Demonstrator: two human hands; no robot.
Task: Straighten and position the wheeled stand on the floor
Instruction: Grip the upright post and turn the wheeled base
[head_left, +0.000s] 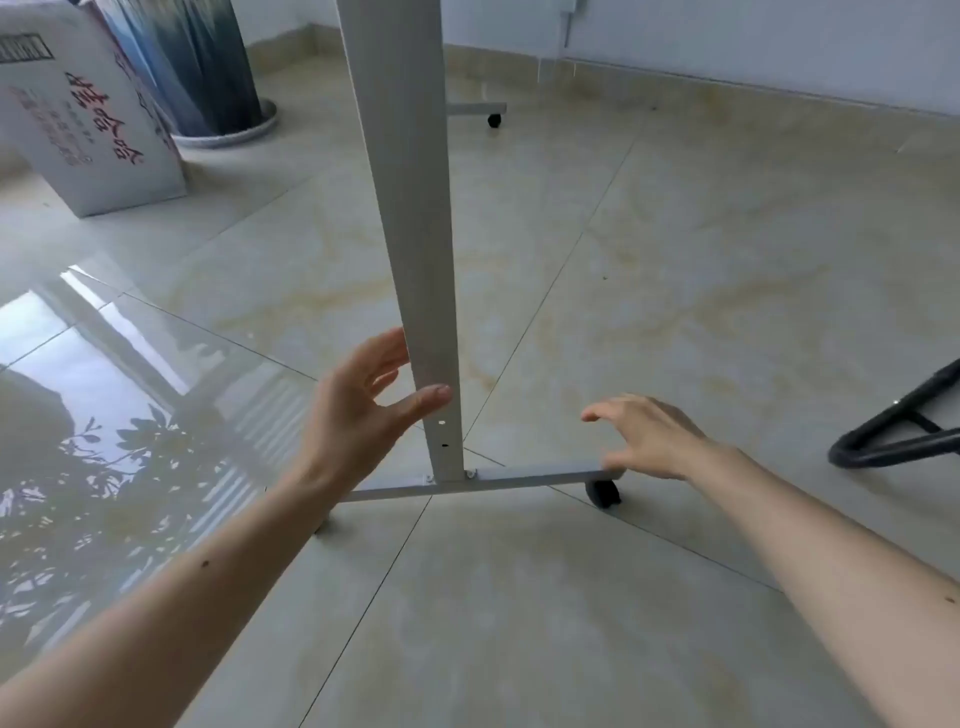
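The wheeled stand has a tall white upright post (410, 208) rising from a white cross foot (524, 477) on the tiled floor. A black caster (603, 492) sits under the foot's right end; the left end is hidden behind my forearm. A second foot with a black caster (494, 120) shows farther back. My left hand (363, 405) is open around the lower post, thumb touching its front, fingers behind it. My right hand (644, 436) hovers open, fingers spread, just above the right end of the foot.
A white printed carton (93, 124) stands at the back left beside a dark cylindrical stand with a round base (208, 67). A black tubular chair leg (904, 431) lies at the right edge. A white wall with a skirting runs along the back.
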